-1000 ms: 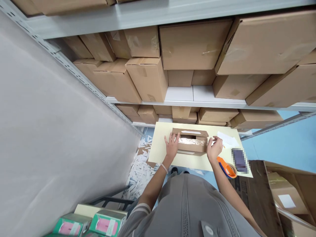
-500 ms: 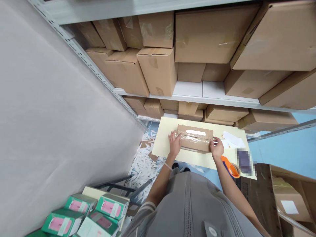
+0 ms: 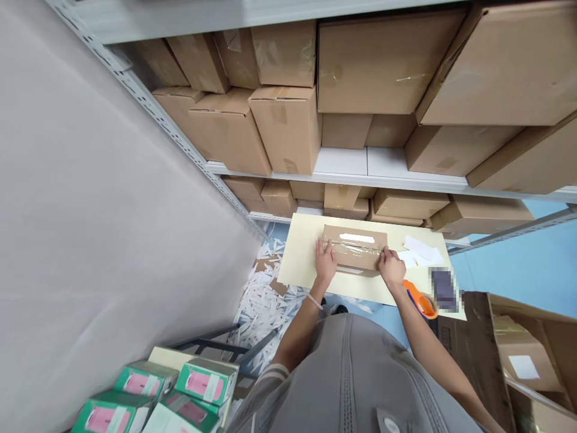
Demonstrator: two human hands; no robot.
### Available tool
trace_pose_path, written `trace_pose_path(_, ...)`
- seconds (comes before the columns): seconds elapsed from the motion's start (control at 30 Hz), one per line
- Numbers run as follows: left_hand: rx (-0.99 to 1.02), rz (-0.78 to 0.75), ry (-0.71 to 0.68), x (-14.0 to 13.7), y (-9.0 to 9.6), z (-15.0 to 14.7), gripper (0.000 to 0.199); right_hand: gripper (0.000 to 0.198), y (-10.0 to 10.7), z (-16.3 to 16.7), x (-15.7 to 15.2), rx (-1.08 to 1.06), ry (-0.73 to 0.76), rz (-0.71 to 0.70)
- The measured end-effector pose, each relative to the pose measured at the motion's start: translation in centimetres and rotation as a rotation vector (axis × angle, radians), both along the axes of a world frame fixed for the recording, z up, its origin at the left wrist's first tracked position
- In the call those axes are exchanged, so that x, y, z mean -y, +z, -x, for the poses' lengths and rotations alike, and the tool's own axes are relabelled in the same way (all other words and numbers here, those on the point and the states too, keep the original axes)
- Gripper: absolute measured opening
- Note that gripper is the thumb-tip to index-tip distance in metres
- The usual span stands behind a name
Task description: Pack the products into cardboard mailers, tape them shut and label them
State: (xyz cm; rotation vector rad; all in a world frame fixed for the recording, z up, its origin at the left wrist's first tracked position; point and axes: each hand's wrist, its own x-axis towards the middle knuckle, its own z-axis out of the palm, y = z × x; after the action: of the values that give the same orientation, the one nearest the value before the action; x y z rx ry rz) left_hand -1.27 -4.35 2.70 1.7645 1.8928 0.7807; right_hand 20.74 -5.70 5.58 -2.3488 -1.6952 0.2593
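Shifts left hand and right hand inward since earlier frame, along cardboard carton at 12 o'clock on tabletop. Rests left spread, right curled; cannot tell if pinching clear tape. Could wrinkle it through uneven pressing.

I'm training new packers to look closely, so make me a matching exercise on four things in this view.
Things:
1. carton
2. tape dispenser
3. paper strips
4. left hand

Descriptions:
a. white, scattered on the floor
b. at the carton's left end
c. mainly orange, beside the right forearm
d. brown, with shiny tape along its top

Pairs: 1-d, 2-c, 3-a, 4-b
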Motion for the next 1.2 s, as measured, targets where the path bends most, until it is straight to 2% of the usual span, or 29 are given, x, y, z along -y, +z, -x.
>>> trace_pose_path(0.5, -0.204, -0.017, -0.029, 1.7, 0.2, -0.7, 0.053, 0.042, -2.4, -1.3, 1.0, -0.071, 0.006, -0.187)
trace_pose_path(0.7, -0.381, -0.023, -0.081, 1.6, 1.1, -0.8, 0.055, 0.047, -2.9, -2.8, 1.3, -0.262, 0.015, -0.226)
trace_pose_path(0.77, -0.405, -0.011, -0.119, 1.5, 1.2, -0.7, 0.055, 0.053, -3.4, -4.3, 2.3, -0.321, -0.04, -0.27)
trace_pose_path(0.87, -0.425, 0.005, -0.14, 1.6, 1.2, -0.5, 0.055, 0.057, -4.7, -7.3, 5.4, -0.301, -0.207, -0.311)
trace_pose_path(0.97, -0.449, 0.001, -0.14, 1.7, 0.9, -0.5, 0.056, 0.049, -6.6, -9.9, 9.4, -0.205, -0.301, -0.233)
trace_pose_path(1.07, -0.463, 0.0, -0.138, 1.6, 0.9, -0.6, 0.056, 0.045, -8.6, -11.1, 12.7, -0.139, -0.287, -0.105)
trace_pose_path(1.2, -0.462, -0.002, -0.146, 1.4, 1.1, -0.7, 0.057, 0.048, -10.6, -11.2, 14.7, -0.09, -0.282, 0.06)
